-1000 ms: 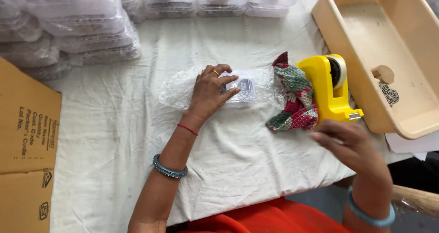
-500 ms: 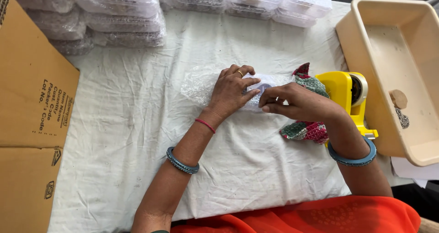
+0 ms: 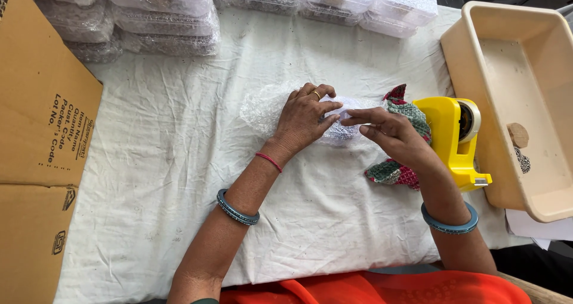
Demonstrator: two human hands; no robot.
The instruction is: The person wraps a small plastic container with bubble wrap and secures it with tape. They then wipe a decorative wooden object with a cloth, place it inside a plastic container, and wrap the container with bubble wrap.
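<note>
Far left of our hands: flat brown cardboard box (image 3: 42, 137), matte, printed face up, lying on the white cloth (image 3: 179, 160). Cloth is creased cotton and covers the whole table.

Beyond our hands, along the far edge: stacks of clear packs (image 3: 161, 11), glossy, crinkled film over rectangular tubs with dark contents.

Left hand (image 3: 304, 119) lies palm down, fingers spread, pressing on the wrapped tub (image 3: 340, 128). No closed grasp, just a flat hold-down. Gold ring on one finger, thin red thread at the wrist, teal bangle further up the forearm.

The tub sits mid-cloth, directly under the left palm and between both hands. Small clear rectangular box, dark fill. Bubble wrap (image 3: 262, 110) is around it, loose end spilling left of the left hand, dimpled and translucent.

Right hand (image 3: 391, 137) touches the tub's right end, thumb and forefinger pinched together at the wrap. We can't tell what sits in the pinch. Teal bangle on that wrist too.

Under and just behind the right hand: rag (image 3: 394, 172), woven, red-green pattern, crumpled.

Just right of the right hand: yellow tape dispenser (image 3: 453, 140), hard plastic, roll upright, touching the rag.

Further right: beige plastic tray (image 3: 477, 47), smooth, rectangular, deep walls, a small round cork-like piece inside.
</note>
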